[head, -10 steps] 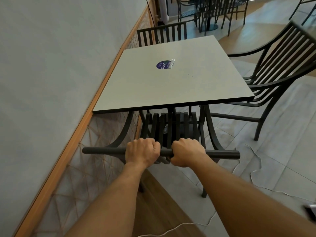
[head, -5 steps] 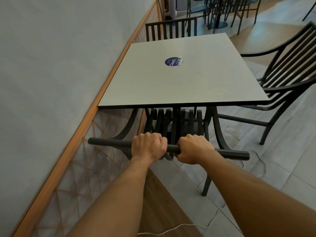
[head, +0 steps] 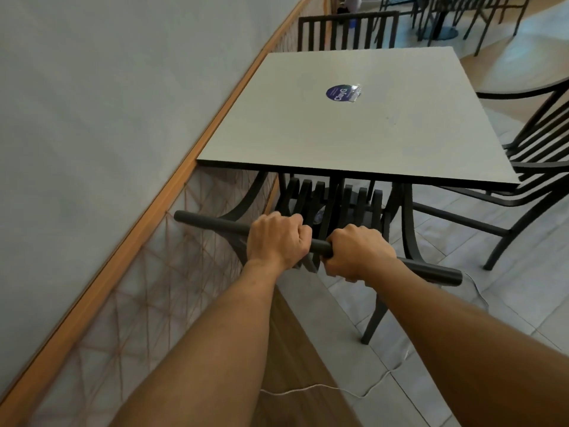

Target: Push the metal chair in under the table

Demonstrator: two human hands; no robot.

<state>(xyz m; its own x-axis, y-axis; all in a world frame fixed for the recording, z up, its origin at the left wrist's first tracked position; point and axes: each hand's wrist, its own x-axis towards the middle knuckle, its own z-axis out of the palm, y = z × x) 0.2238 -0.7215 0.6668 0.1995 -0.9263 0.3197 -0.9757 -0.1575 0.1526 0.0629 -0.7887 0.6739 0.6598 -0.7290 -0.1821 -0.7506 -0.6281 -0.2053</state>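
Note:
A black metal chair (head: 212, 222) stands in front of me with its slatted seat mostly hidden beneath the square grey table (head: 308, 131). Only its round top rail, back slats and rear legs show outside the table's near edge. My left hand (head: 277, 240) is wrapped around the top rail left of centre. My right hand (head: 358, 252) grips the same rail just right of centre. The chair's armrests curve in under the tabletop.
A grey wall with an orange rail and netted lower panel (head: 129, 291) runs along the left. Another black chair (head: 348, 30) sits at the table's far side, and a third (head: 542, 167) at its right. A white cable (head: 369, 386) lies on the tiled floor.
The chair has slid forward, further beneath the table, with both hands still on its top rail. My view has moved closer and tilted to the right.

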